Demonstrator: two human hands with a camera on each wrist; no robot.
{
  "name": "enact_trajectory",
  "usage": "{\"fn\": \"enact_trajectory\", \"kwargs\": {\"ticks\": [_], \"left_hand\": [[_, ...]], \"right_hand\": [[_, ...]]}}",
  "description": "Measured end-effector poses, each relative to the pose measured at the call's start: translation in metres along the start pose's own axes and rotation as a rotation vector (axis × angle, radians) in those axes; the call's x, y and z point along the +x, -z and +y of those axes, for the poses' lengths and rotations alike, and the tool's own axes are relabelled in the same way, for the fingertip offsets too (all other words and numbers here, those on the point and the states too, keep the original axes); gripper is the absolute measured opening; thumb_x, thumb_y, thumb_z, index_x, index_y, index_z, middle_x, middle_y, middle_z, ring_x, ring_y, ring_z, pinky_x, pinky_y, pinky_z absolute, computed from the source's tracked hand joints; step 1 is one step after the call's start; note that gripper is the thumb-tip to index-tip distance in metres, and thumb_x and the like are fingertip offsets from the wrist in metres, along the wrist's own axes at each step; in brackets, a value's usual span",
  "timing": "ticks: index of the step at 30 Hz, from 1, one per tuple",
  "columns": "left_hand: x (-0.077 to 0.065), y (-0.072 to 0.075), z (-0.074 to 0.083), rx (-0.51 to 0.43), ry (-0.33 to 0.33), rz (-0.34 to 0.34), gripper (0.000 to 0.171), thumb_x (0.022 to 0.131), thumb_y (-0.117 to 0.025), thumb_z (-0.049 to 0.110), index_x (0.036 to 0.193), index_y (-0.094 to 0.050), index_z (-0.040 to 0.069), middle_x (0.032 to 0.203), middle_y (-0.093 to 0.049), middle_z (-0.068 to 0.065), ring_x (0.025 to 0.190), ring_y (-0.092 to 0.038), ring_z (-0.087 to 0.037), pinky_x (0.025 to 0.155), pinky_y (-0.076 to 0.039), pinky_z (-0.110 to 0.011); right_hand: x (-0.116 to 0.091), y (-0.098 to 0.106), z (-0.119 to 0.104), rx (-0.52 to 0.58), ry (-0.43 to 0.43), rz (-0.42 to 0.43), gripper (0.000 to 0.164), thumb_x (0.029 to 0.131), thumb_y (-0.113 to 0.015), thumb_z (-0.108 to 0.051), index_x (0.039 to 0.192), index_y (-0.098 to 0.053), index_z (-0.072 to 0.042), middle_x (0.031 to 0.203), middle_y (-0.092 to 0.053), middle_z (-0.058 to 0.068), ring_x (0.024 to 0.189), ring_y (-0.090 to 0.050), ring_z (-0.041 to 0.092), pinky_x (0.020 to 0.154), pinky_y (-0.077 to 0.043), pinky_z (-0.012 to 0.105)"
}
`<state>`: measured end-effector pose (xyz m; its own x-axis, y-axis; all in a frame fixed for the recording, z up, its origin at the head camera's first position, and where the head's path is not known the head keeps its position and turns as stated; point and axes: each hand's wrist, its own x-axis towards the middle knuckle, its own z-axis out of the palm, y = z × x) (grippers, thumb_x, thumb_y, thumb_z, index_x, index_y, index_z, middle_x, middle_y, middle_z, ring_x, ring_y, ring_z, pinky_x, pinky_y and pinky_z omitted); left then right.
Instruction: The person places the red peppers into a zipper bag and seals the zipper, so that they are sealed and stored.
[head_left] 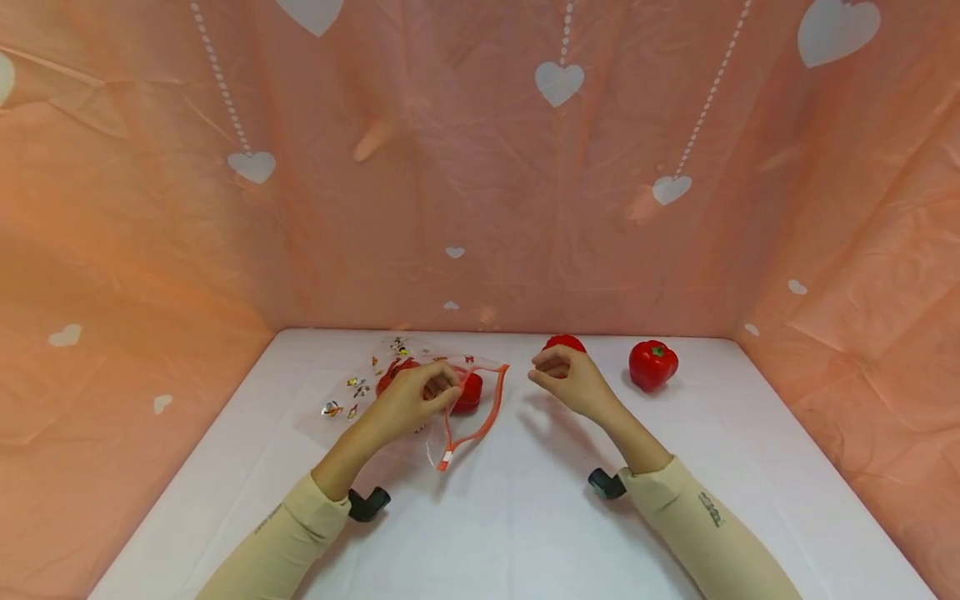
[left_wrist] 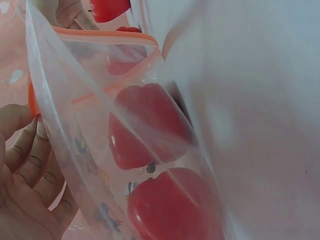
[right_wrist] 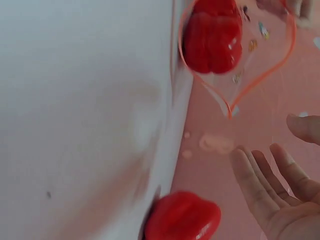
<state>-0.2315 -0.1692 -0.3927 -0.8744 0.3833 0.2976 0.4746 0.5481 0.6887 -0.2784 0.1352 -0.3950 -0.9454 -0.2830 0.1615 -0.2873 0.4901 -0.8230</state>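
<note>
A clear zip bag (head_left: 330, 423) printed with small cartoon figures lies on its side at left, its orange-edged mouth (head_left: 491, 417) gaping rightward. Two red bell peppers (left_wrist: 150, 125) are inside, seen through the plastic. My left hand (head_left: 416, 396) pinches the bag's orange rim (left_wrist: 33, 100) between thumb and fingers, holding it up. Right of the mouth, my right hand (head_left: 577, 385) hovers over the table with thumb and fingers apart and nothing between them. Just beyond it is another red bell pepper (head_left: 566, 341), partly hidden by the hand.
One more red bell pepper (head_left: 652, 367) with a green stem sits farther right on the white table (head_left: 510, 525). Peach cloth (head_left: 510, 208) with white hearts hangs behind and at both sides. A dark wrist device (head_left: 369, 504) shows at each cuff.
</note>
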Motion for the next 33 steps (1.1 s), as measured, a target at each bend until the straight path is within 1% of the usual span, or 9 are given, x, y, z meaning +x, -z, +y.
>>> {"fn": "enact_trajectory", "kwargs": {"ticks": [4,7,14,18,23,27,33], "left_hand": [[-0.001,0.001,0.001,-0.005,0.006,0.001,0.008,0.1,-0.078,0.011,0.105,-0.072,0.014,0.092,-0.072,0.006,0.083,-0.065,-0.012,0.076,-0.056,-0.026],[-0.001,0.001,0.002,-0.006,0.007,0.004,0.009,0.1,-0.078,0.011,0.105,-0.072,0.014,0.091,-0.071,0.007,0.083,-0.064,-0.011,0.076,-0.056,-0.026],[-0.001,0.001,0.001,-0.003,-0.005,0.009,0.009,0.099,-0.078,0.01,0.104,-0.072,0.014,0.09,-0.071,0.007,0.082,-0.064,-0.011,0.076,-0.056,-0.026],[-0.001,0.001,0.001,-0.009,-0.004,0.009,0.009,0.099,-0.078,0.01,0.104,-0.072,0.014,0.09,-0.071,0.007,0.082,-0.065,-0.011,0.075,-0.056,-0.026],[-0.001,0.001,0.003,-0.008,0.003,0.007,0.009,0.099,-0.078,0.01,0.105,-0.072,0.013,0.091,-0.071,0.006,0.082,-0.064,-0.012,0.075,-0.056,-0.026],[-0.001,0.002,0.003,-0.005,0.008,0.004,0.01,0.099,-0.078,0.01,0.106,-0.072,0.013,0.091,-0.07,0.006,0.083,-0.064,-0.013,0.076,-0.056,-0.026],[-0.002,0.001,0.003,-0.001,-0.007,0.012,0.011,0.098,-0.079,0.01,0.105,-0.072,0.013,0.091,-0.07,0.006,0.083,-0.064,-0.012,0.075,-0.056,-0.026]], "right_hand": [[0.005,0.008,0.005,-0.016,0.05,0.051,0.029,0.098,-0.08,-0.016,0.119,-0.071,0.002,0.112,-0.076,0.016,0.103,-0.076,0.032,0.09,-0.062,0.037],[0.008,0.012,0.008,-0.025,0.047,0.08,0.032,0.097,-0.081,-0.016,0.12,-0.07,0.003,0.114,-0.076,0.018,0.106,-0.074,0.034,0.093,-0.061,0.039],[0.011,0.021,0.013,-0.076,-0.03,0.137,0.039,0.098,-0.08,-0.019,0.129,-0.067,0.001,0.128,-0.07,0.021,0.12,-0.067,0.04,0.103,-0.057,0.051],[0.012,0.026,0.018,-0.078,-0.066,0.156,0.044,0.099,-0.079,-0.021,0.135,-0.064,0.001,0.134,-0.066,0.022,0.124,-0.062,0.04,0.104,-0.056,0.051],[0.012,0.031,0.022,-0.068,-0.128,0.159,0.053,0.098,-0.08,-0.023,0.143,-0.059,-0.003,0.142,-0.06,0.021,0.13,-0.056,0.041,0.102,-0.057,0.052],[0.013,0.034,0.028,-0.082,-0.143,0.155,0.061,0.098,-0.079,-0.024,0.149,-0.054,-0.003,0.15,-0.054,0.022,0.138,-0.05,0.043,0.106,-0.055,0.055],[0.016,0.038,0.039,-0.121,-0.171,0.146,0.069,0.098,-0.08,-0.026,0.154,-0.048,-0.002,0.153,-0.049,0.024,0.139,-0.047,0.045,0.106,-0.054,0.059]]}}
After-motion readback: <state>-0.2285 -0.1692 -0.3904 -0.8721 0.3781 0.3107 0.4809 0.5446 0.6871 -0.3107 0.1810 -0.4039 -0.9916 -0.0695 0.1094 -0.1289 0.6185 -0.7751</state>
